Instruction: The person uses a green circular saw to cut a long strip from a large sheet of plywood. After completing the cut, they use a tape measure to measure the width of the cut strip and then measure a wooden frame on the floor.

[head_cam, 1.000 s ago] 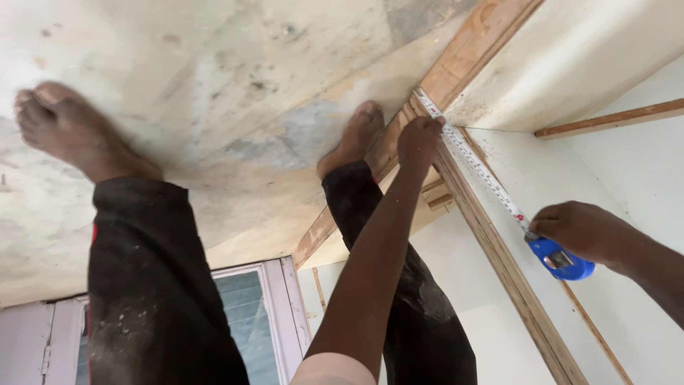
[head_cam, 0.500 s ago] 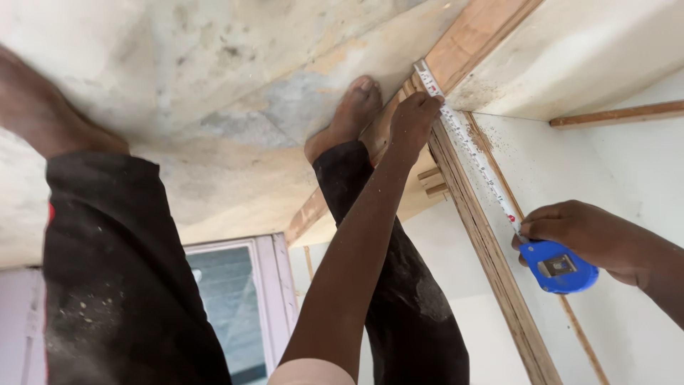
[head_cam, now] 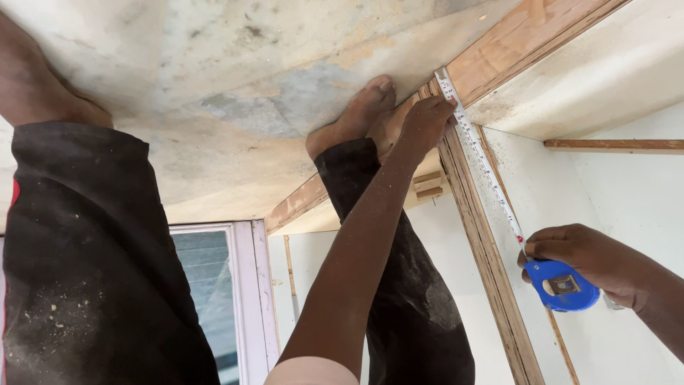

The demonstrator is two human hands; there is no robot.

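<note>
My left hand (head_cam: 426,122) is at about one o'clock in my view, its fingers pressed together on the free end of the tape measure (head_cam: 563,285), pinning the blade flat against the wooden board (head_cam: 491,257). My right hand (head_cam: 595,258) is at about four o'clock, fingers curled and pinching the blue case from above, thumb near the mouth where the blade comes out. The blade (head_cam: 484,164) runs in a straight slanting line between my two hands, lying along the edge of the board, just beside my bare foot (head_cam: 353,117). The case is a small rounded blue body with a grey square patch on its side; the blade is a thin white strip with fine dark marks and some red ones. I judge the case light and hard, easy to hold in one palm, best gripped round its body. The blade looks stiff along its length yet springy and thin, likely to buckle or slide if my left fingertips ease off, so the tip needs firm flat pressure. Its edges may be sharp, so I would not let it run through my grip.
</note>
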